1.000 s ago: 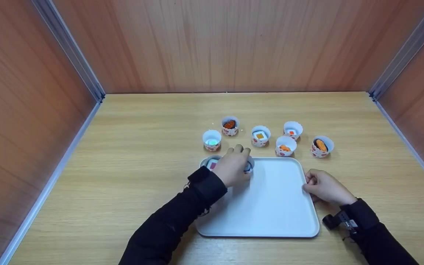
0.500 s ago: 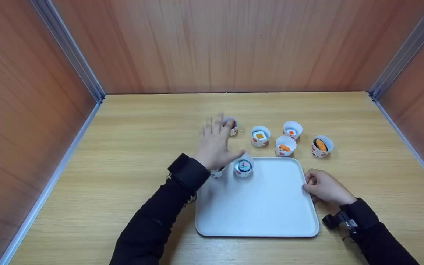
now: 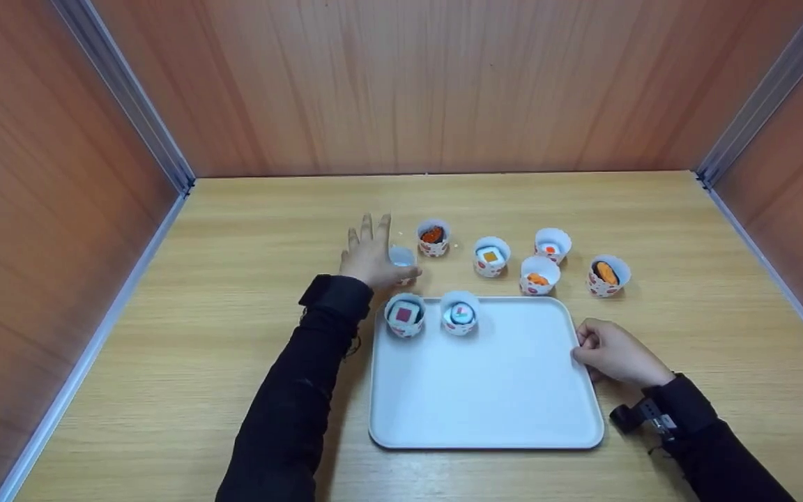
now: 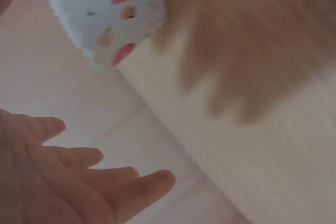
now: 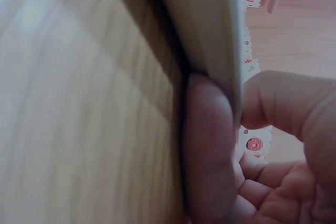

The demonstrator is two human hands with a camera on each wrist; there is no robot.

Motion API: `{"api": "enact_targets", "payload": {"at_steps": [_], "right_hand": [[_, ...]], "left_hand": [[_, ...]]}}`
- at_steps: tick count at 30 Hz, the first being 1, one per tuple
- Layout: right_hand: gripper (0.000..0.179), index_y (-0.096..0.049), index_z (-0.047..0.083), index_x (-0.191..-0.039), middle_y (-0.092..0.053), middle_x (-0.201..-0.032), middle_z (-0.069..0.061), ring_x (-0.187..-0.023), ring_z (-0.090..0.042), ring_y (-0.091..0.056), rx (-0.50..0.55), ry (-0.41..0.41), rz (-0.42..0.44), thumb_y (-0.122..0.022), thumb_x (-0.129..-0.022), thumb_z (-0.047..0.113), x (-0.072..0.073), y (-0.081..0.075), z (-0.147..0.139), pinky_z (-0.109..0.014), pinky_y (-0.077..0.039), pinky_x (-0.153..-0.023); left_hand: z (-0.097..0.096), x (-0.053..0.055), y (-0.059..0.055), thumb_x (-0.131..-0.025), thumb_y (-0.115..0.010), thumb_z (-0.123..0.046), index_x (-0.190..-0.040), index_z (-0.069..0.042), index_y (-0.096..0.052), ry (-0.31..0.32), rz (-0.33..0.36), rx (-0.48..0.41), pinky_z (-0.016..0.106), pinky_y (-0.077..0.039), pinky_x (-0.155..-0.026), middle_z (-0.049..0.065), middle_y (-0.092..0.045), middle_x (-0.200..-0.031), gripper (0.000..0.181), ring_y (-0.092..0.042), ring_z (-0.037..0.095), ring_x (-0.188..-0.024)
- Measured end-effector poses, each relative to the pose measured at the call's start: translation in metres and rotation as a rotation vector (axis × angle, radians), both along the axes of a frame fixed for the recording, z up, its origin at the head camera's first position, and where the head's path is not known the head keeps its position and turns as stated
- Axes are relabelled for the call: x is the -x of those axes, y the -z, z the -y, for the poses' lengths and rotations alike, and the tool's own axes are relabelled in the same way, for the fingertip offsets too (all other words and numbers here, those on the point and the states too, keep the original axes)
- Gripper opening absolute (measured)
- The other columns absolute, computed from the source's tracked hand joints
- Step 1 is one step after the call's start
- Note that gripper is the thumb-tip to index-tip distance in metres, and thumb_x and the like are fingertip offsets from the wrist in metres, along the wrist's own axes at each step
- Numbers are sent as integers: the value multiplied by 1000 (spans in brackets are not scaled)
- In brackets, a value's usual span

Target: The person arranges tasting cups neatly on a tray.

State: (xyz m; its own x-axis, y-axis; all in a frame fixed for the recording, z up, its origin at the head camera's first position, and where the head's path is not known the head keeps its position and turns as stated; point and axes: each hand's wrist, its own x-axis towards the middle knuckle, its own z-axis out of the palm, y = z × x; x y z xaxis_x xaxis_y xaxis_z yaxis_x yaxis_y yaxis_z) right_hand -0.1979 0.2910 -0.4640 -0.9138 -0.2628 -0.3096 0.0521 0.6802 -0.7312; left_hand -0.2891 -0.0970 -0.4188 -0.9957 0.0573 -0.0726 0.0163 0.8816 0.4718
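A white tray [image 3: 506, 390] lies on the wooden table. Two patterned paper cups stand at its far left corner, one with a pink square piece [image 3: 405, 315] and one with a blue round piece [image 3: 460, 315]. My left hand [image 3: 369, 255] hovers behind the tray with its fingers spread, right beside a paper cup [image 3: 402, 257] on the table. In the left wrist view the fingers [image 4: 79, 182] are straight and empty, with a cup [image 4: 107, 17] just beyond them. My right hand [image 3: 607, 352] pinches the tray's right edge [image 5: 210, 24], thumb [image 5: 207, 145] underneath.
Several more filled paper cups stand in a loose row behind the tray: a dark one [image 3: 433, 237], a white-and-orange one [image 3: 491, 256], and others [image 3: 539, 274] to the right as far as [image 3: 608, 274]. Wooden walls enclose the table on three sides.
My left hand let go of the blue-piece cup on the tray and moved back and left to the cup on the table. The right hand stayed on the tray edge.
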Motion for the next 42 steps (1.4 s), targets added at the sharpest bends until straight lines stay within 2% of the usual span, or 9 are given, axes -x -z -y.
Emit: {"api": "enact_targets", "payload": {"at_steps": [4,8,13,18,23,27,32,37,42], "right_hand": [[13,-52,0,-94,-52,-73,-2,-58,-14,-56,-9,0,3,-60,-87,8,0,1,1,-26,-51,-49],[13,-52,0,-95,-53,-73,-2,-58,-14,-57,-5,-5,1,-59,-87,8,0,1,2,-26,-52,-49],[11,-51,0,-92,-52,-72,-1,-56,-13,-55,6,-17,-21,-59,-87,6,-1,0,2,-23,-48,-48],[10,-50,0,-90,-51,-71,-1,-56,-13,-55,8,-18,-22,-58,-87,6,0,0,3,-23,-48,-48],[10,-50,0,-90,-52,-71,-1,-56,-13,-55,10,-15,-18,-59,-87,6,0,0,3,-24,-48,-48],[11,-50,0,-91,-52,-72,-1,-58,-14,-56,17,-12,-7,-59,-87,6,1,0,3,-24,-50,-49],[12,-51,0,-92,-51,-72,-2,-59,-14,-56,9,-1,9,-60,-87,6,1,0,3,-24,-50,-50],[15,-51,-1,-96,-52,-74,-2,-60,-14,-58,36,15,42,-61,-89,8,1,-2,1,-26,-53,-52],[18,-53,-4,-97,-54,-74,-2,-57,-12,-60,84,27,49,-63,-90,10,1,-2,-2,-29,-57,-52]], "left_hand": [[3,1,10,-77,-78,-46,-159,-19,-10,-15,56,-66,60,-29,-115,19,-5,-164,110,-11,51,-146],[4,3,16,-78,-78,-44,-158,-16,-14,-31,96,-77,53,-34,-115,20,-18,-161,106,-27,45,-143],[5,4,21,-79,-77,-36,-153,-9,-29,20,66,-106,44,-43,-109,18,-38,-151,93,-47,33,-130],[7,6,24,-81,-76,-25,-142,-7,-44,51,40,-155,42,-45,-105,13,-51,-137,72,-53,28,-120],[8,6,24,-83,-76,-23,-136,-4,-48,44,68,-164,41,-46,-104,12,-55,-130,63,-54,26,-117],[11,1,18,-84,-76,-24,-133,-2,-49,56,71,-178,41,-47,-102,13,-57,-127,60,-55,26,-113],[16,-9,4,-84,-76,-24,-134,-2,-48,63,34,-207,42,-47,-102,13,-56,-128,61,-55,26,-114],[17,-21,-12,-84,-76,-24,-139,-4,-44,78,-33,-224,43,-48,-102,15,-55,-132,67,-55,27,-117],[8,-36,-25,-84,-76,-26,-137,-4,-47,131,-120,-209,42,-53,-92,14,-57,-125,64,-59,27,-107]]}}
